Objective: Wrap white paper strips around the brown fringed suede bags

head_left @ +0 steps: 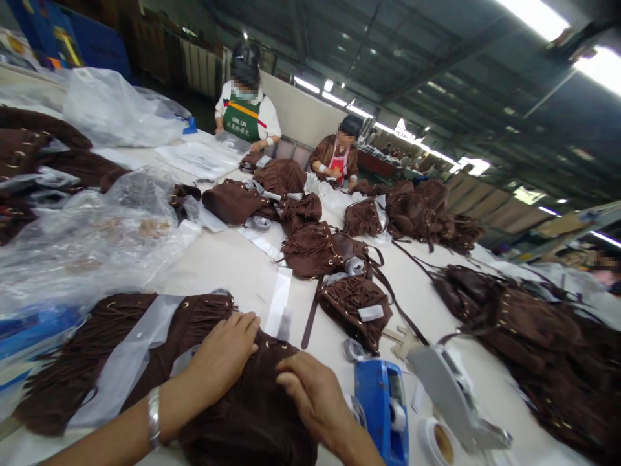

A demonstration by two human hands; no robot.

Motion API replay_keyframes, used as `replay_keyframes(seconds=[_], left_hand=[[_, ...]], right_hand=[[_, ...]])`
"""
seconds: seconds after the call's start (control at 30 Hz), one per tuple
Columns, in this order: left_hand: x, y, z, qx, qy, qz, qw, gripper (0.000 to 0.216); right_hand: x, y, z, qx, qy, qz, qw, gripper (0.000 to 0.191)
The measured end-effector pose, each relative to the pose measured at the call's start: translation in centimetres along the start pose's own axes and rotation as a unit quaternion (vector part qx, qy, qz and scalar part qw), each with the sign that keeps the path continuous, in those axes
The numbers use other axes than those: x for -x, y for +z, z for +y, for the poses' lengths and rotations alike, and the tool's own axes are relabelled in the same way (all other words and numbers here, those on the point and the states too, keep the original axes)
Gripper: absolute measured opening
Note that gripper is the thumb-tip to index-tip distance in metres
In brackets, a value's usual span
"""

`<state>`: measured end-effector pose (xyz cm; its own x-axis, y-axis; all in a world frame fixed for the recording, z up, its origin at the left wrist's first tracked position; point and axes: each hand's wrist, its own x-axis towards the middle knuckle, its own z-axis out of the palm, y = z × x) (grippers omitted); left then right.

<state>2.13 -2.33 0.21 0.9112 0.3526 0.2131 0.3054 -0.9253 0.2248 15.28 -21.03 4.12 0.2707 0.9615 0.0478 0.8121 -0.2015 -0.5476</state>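
Your left hand [223,353] lies flat, fingers together, on the brown bag [252,414] at the near side, perhaps for keeping it steady. Your right hand [315,395] is half curled at the bag's right part; whether it grips, I cannot tell. The blue tape dispenser [378,411] stands beside it, probably for easy reach. I count one dispenser, one tape roll [427,441] and, far, two co-workers [245,123].

Table [242,278]: I see a pale top
Near and middle: brown bags [262,395], a dark strip [312,317]
Left: crumpled clear plastic [97,249]
Right: more bags; I spot a blue dispenser [369,401] near a tape roll [427,432]
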Motion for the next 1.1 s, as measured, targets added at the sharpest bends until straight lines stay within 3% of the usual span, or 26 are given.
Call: replay_keyframes(seconds=[0.03, 0.1, 0.17, 0.23, 0.33, 0.4, 0.47, 0.5, 0.53, 0.6, 0.7, 0.8, 0.87, 0.97, 1.03, 1.1], left_hand=[[-1.5, 0.8, -0.1, -0.016, 0.014, -0.035, 0.999, 0.038], [-3.7, 2.3, -0.3, -0.032, 0.044, -0.093, 0.994, 0.035], [-4.9, 3.2, -0.5, -0.034, 0.059, -0.124, 0.99, 0.025], [-5.1, 3.2, -0.3, -0.041, 0.063, -0.119, 0.99, 0.016], [-3.6, 2.3, 0.7, -0.052, 0.074, -0.069, 0.994, 0.018], [-1.5, 1.7, 1.9, -0.037, 0.097, -0.011, 0.995, 0.017], [0.9, 1.4, 3.3, -0.008, 0.118, 0.061, 0.991, 0.02], [2.0, 1.5, 3.9, 0.005, 0.119, 0.097, 0.988, 0.023], [2.8, 1.6, 4.4, 0.016, 0.117, 0.129, 0.985, 0.026], [4.0, 2.0, 5.2, 0.026, 0.104, 0.168, 0.98, 0.028], [4.4, 2.5, 5.3, 0.025, 0.098, 0.174, 0.979, 0.027], [4.2, 2.7, 5.0, 0.012, 0.105, 0.146, 0.984, 0.027], [4.3, 2.7, 4.9, -0.004, 0.114, 0.115, 0.987, 0.029], [4.5, 2.8, 5.0, -0.001, 0.114, 0.061, 0.992, 0.028], [4.5, 2.8, 5.0, 0.018, 0.116, 0.041, 0.992, 0.025], [4.5, 2.7, 5.1, 0.029, 0.12, 0.056, 0.991, 0.026]], right_hand=[[-1.2, -0.1, 1.2, 0.007, 0.043, 0.049, 0.998, 0.02], [-3.5, 0.8, 3.8, 0.02, 0.108, 0.111, 0.988, 0.047], [-5.5, 2.4, 6.0, -0.018, 0.151, 0.103, 0.983, 0.069], [-6.5, 3.4, 7.1, -0.088, 0.175, 0.068, 0.978, 0.056], [-6.0, 1.7, 6.3, -0.168, 0.13, 0.01, 0.977, 0.021], [-4.9, -1.5, 5.4, -0.21, 0.062, -0.069, 0.973, 0.018], [-4.4, -4.9, 5.1, -0.246, 0.013, -0.211, 0.946, 0.025], [-4.5, -6.3, 5.1, -0.26, 0.011, -0.25, 0.932, 0.025], [-5.0, -7.3, 5.0, -0.267, 0.019, -0.252, 0.93, 0.025], [-6.9, -7.9, 4.6, -0.264, 0.032, -0.197, 0.944, 0.021], [-11.1, -5.6, 2.1, -0.24, -0.022, -0.157, 0.958, 0.016], [-15.2, -1.1, -1.7, -0.168, -0.162, -0.256, 0.938, 0.015], [-16.9, 2.5, -4.2, -0.07, -0.266, -0.319, 0.907, 0.035], [-17.9, 7.4, -7.1, 0.023, -0.353, -0.369, 0.86, 0.059], [-18.3, 9.5, -8.1, 0.045, -0.376, -0.372, 0.848, 0.048], [-18.8, 10.0, -8.2, 0.028, -0.366, -0.368, 0.854, 0.031]])
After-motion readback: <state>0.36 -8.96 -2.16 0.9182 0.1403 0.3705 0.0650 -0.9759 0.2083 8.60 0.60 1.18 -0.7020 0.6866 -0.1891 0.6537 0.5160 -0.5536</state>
